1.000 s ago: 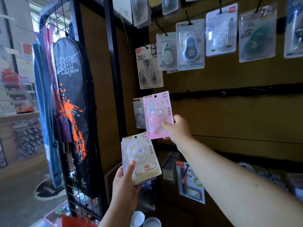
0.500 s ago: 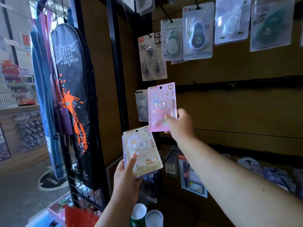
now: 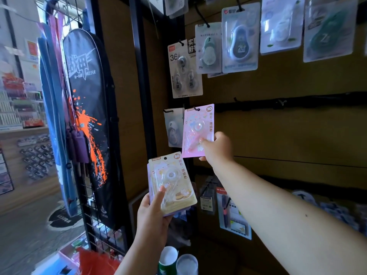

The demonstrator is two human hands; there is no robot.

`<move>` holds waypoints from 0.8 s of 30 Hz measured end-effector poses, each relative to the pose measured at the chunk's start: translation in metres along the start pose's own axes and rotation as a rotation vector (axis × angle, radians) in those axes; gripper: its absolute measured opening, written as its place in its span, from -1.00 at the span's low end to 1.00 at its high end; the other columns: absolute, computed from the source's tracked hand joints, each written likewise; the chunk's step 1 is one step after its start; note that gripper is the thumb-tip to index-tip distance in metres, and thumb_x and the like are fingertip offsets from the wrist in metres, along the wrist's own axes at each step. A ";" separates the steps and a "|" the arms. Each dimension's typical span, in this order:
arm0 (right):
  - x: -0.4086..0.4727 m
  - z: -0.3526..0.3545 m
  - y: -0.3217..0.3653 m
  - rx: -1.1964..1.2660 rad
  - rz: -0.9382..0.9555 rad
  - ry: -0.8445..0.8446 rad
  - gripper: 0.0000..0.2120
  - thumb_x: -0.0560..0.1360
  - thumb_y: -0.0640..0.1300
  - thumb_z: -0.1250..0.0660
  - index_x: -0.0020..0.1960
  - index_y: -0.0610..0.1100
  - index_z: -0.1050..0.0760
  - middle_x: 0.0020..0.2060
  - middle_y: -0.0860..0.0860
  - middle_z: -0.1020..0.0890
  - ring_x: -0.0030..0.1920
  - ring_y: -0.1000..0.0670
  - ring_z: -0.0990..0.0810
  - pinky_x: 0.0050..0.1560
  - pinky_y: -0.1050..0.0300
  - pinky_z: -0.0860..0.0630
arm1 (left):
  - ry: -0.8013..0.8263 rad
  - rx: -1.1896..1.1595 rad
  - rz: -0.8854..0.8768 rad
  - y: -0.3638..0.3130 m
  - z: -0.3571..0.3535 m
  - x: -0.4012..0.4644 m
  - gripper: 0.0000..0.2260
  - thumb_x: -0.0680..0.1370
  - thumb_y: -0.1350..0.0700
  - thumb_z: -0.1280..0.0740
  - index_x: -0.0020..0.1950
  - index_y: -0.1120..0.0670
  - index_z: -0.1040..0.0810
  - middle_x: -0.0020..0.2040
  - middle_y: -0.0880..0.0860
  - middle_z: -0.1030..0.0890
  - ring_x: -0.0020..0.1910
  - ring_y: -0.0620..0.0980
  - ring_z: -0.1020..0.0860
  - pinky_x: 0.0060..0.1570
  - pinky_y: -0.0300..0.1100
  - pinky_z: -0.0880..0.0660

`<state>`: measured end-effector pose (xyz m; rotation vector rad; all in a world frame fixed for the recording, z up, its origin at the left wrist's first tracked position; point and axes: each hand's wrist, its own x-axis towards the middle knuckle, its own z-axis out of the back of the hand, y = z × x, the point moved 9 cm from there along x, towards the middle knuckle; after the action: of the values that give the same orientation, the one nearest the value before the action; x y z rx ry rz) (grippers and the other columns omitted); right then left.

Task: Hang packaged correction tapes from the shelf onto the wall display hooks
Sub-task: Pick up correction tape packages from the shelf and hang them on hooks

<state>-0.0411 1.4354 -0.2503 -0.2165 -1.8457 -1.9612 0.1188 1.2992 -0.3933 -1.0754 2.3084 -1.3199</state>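
Head view looked up at a brown slatted wall (image 3: 278,135) hung with blister-packed correction tapes. The right hand (image 3: 217,148) was stretched out to the wall, thumb and fingers pinching the lower right corner of a pink correction tape pack (image 3: 197,130). That pack stood nearly upright against the wall, its top hole at a black display hook (image 3: 197,109); whether the hook passed fully through the hole could not be told. Just left of it, partly behind its edge, hung a grey pack (image 3: 173,127) on its own hook.

Lower and nearer, the left hand (image 3: 154,217) gripped a small stack of packs from below, thumb pressed across the front of the top one, a yellow correction tape pack (image 3: 171,183), tilted slightly to the right. A purple edge of another pack showed beneath it.

Higher on the wall hung a row of other packs, among them a three-piece grey pack (image 3: 184,70) marked 36 and a blue pack (image 3: 240,39). Far left, a black racket bag (image 3: 89,116) with orange splashes hung on a wire grid rack (image 3: 93,225). Two cups (image 3: 178,262) stood at the bottom edge.
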 end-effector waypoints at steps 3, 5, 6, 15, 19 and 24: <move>0.014 0.001 -0.003 -0.031 -0.035 -0.019 -0.83 0.52 -0.10 -0.33 -0.14 -0.15 -0.38 -0.08 -0.08 -0.59 -0.34 -0.16 -0.65 -0.50 0.15 -0.44 | 0.009 0.002 -0.005 -0.002 -0.001 0.001 -0.69 0.56 0.09 -0.35 0.26 0.18 -0.51 0.07 0.15 -0.70 0.01 0.15 -0.69 -0.07 0.04 -0.63; 0.019 0.003 -0.004 -0.085 -0.046 -0.024 -0.79 0.53 -0.07 -0.32 0.07 -0.19 -0.44 0.10 -0.12 -0.58 -0.20 -0.21 -0.68 -0.32 0.03 -0.59 | 0.014 -0.001 -0.009 -0.003 -0.002 0.002 -0.70 0.56 0.09 -0.35 0.25 0.18 -0.52 0.06 0.15 -0.70 0.01 0.14 -0.69 -0.10 0.01 -0.64; 0.021 0.003 -0.009 -0.118 -0.069 -0.017 -0.66 0.54 -0.06 -0.31 0.23 -0.23 -0.42 0.18 -0.14 -0.54 -0.15 -0.23 -0.68 -0.17 -0.03 -0.63 | 0.014 -0.002 -0.011 -0.003 -0.002 0.003 -0.70 0.56 0.10 -0.35 0.25 0.18 -0.52 0.06 0.15 -0.70 0.01 0.14 -0.69 -0.09 0.01 -0.64; -0.037 -0.003 -0.061 -0.013 -0.269 0.213 -0.48 0.42 0.23 -0.38 -0.04 -0.26 -0.54 -0.22 -0.12 -0.62 -0.25 -0.09 -0.59 -0.14 0.01 -0.56 | 0.021 -0.003 -0.054 -0.009 -0.014 0.004 -0.61 0.49 0.08 -0.41 0.27 0.18 -0.51 0.11 0.17 -0.68 0.05 0.14 -0.68 0.07 0.07 -0.58; -0.072 -0.023 -0.063 0.047 -0.224 0.396 -0.61 0.36 0.15 -0.48 -0.11 -0.18 -0.60 -0.15 -0.09 -0.72 -0.10 -0.10 -0.69 0.04 -0.07 -0.61 | 0.036 0.027 -0.083 -0.009 -0.023 -0.001 -0.53 0.38 0.05 -0.46 0.25 0.17 -0.52 0.08 0.19 -0.69 0.01 0.15 -0.68 0.00 0.04 -0.62; -0.073 -0.012 -0.060 0.095 -0.191 0.376 -0.86 0.43 -0.11 -0.47 -0.20 -0.16 -0.58 -0.22 -0.07 -0.71 -0.27 0.00 -0.66 -0.41 0.22 -0.50 | 0.020 0.028 -0.090 -0.008 -0.024 -0.001 -0.48 0.36 0.02 -0.46 0.27 0.18 -0.51 0.09 0.19 -0.68 0.01 0.15 -0.68 0.00 0.05 -0.59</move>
<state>0.0018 1.4395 -0.3352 0.3482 -1.7519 -1.8711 0.1103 1.3126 -0.3734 -1.1744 2.2723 -1.3977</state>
